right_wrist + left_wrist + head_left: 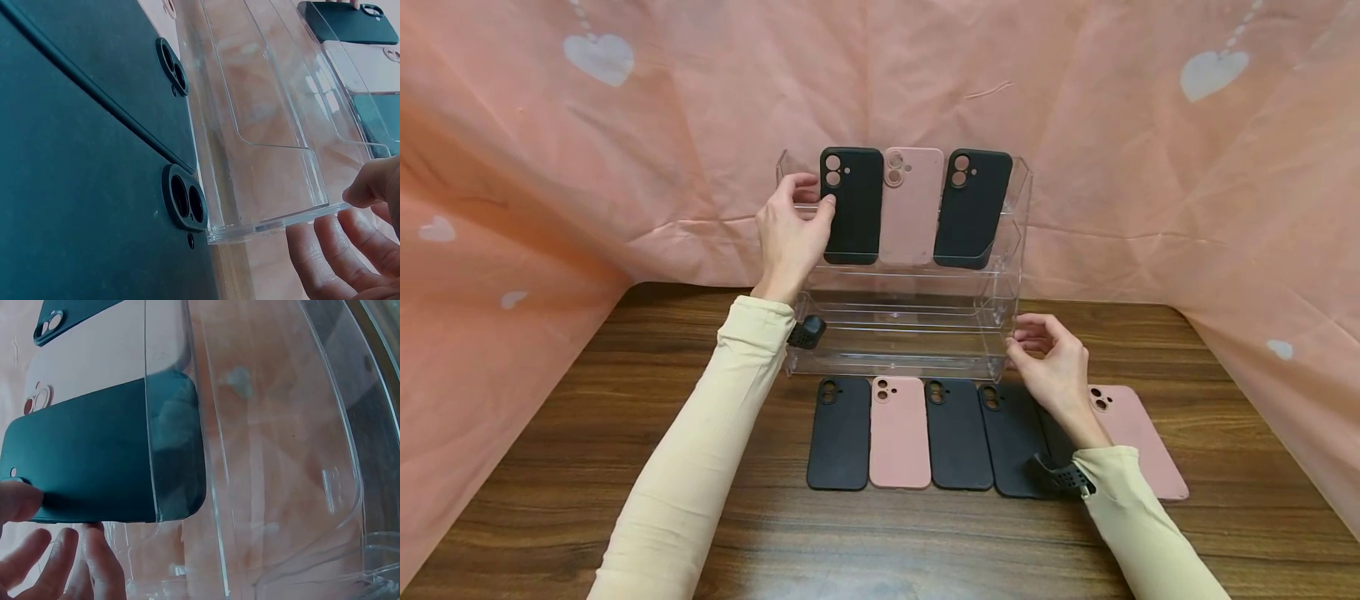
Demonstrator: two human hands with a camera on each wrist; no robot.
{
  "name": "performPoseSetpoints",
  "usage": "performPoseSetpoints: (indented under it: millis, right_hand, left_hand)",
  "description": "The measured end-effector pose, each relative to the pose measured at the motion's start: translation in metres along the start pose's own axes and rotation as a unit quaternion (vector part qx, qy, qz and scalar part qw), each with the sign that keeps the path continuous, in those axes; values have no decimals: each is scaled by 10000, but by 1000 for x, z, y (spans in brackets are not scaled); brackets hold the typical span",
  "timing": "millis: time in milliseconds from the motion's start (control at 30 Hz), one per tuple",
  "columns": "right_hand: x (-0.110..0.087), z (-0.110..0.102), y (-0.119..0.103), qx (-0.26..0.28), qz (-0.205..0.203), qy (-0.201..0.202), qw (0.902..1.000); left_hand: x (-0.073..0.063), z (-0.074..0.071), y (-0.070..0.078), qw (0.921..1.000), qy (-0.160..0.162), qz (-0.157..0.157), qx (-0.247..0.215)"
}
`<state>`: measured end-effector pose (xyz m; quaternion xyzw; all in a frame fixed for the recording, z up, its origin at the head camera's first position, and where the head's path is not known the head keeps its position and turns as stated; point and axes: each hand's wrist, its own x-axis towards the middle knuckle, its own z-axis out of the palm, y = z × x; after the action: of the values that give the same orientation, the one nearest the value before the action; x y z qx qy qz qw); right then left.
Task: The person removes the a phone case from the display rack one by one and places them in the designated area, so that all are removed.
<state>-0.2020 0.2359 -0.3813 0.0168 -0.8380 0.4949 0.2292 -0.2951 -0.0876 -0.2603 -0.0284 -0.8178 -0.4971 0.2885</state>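
At the top tier of a clear acrylic display stand [891,367], my left hand [792,233] pinches the left edge of a black phone case [857,217]. In the left wrist view, the thumb [19,501] lies on that case's back near the camera cutout, and the fingers are at its edge. The case's lower end is behind the tier's clear front lip. Beside it stand a pink phone case [912,208] and a second black case [973,208], which tilts slightly. My right hand [1054,367] grips the stand's lower right side edge between thumb and fingers.
On the wooden table [625,467], a row of phone cases lies before the stand: black [839,437], pink [900,437], several more black ones [959,437] and a pink one [1142,442] at right. My right forearm partly covers the row. Pink cloth [715,125] surrounds the table.
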Motion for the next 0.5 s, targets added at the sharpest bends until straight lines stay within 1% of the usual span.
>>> performPoseSetpoints:
  millis: [133,300,400,500]
  right_hand:
    - [0,0,0,6,4,-6,10000]
    - [1,0,0,72,-24,-10,10000]
    - [2,0,1,26,-39,-11,10000]
    - [2,0,2,-48,-31,-23,10000]
  left_hand:
    - [0,-2,1,9999,-119,67,56]
    - [0,-5,1,9994,-249,150,-213]
    - [0,-6,-1,9985,-203,257,-447]
    - [1,-9,-2,9968,-40,416,-677]
